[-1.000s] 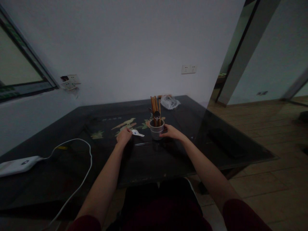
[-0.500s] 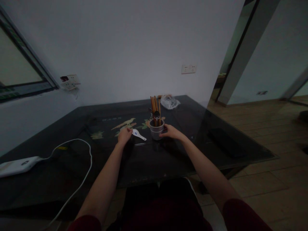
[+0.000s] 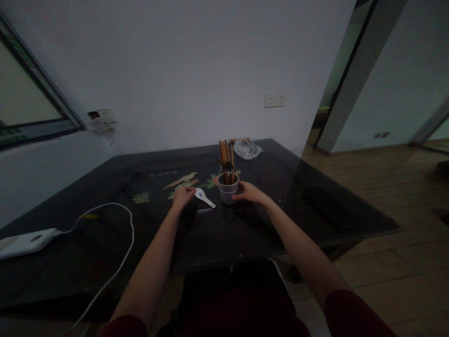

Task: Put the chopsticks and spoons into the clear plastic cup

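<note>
A small grey cup (image 3: 228,191) stands on the dark glass table (image 3: 210,234) and holds several wooden chopsticks (image 3: 224,157) and a metal spoon (image 3: 228,169). My right hand (image 3: 249,192) rests against the cup's right side, fingers curled on it. A white ceramic spoon (image 3: 204,197) with a blue mark lies on the table just left of the cup, its handle pointing toward me and to the right. My left hand (image 3: 183,197) has its fingers pinched on the bowl end of this spoon.
A white power adapter (image 3: 24,241) with a looping white cable (image 3: 119,234) lies at the left. A crumpled plastic bag (image 3: 247,148) sits at the table's far edge. A dark flat object (image 3: 326,206) lies at the right. Wooden floor extends beyond the table's right edge.
The white spoon has turned under my left hand, so its handle now swings more toward me and the cup. My right hand stays on the cup.
</note>
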A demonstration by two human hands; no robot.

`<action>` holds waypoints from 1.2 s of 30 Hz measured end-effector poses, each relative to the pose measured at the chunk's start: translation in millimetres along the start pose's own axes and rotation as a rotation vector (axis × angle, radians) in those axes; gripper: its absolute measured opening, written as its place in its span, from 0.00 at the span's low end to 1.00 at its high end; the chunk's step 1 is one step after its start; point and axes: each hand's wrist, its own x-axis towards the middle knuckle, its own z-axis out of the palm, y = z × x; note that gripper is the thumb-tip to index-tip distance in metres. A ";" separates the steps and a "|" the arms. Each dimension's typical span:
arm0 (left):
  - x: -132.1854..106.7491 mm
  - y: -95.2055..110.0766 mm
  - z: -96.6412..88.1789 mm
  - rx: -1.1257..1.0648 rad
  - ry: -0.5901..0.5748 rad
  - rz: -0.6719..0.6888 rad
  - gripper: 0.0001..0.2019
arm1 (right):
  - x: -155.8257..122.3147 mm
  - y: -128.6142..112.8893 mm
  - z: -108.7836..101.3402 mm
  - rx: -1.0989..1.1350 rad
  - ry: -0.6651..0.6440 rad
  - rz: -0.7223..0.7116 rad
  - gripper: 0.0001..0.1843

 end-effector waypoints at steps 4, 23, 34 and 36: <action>1.3 -0.5 3.0 -0.026 -0.039 -0.002 0.13 | -0.4 -1.7 -0.2 -0.020 -0.007 0.006 0.29; -18.7 16.9 -9.8 0.203 -0.032 0.029 0.16 | -0.2 -1.0 0.2 -0.027 0.011 0.029 0.31; -16.2 15.9 0.6 0.311 -0.221 0.069 0.18 | -1.5 -6.1 -0.1 0.005 -0.022 0.036 0.31; -14.1 13.2 3.1 0.285 -0.223 0.079 0.16 | -1.3 -6.6 -0.1 0.002 -0.018 0.035 0.31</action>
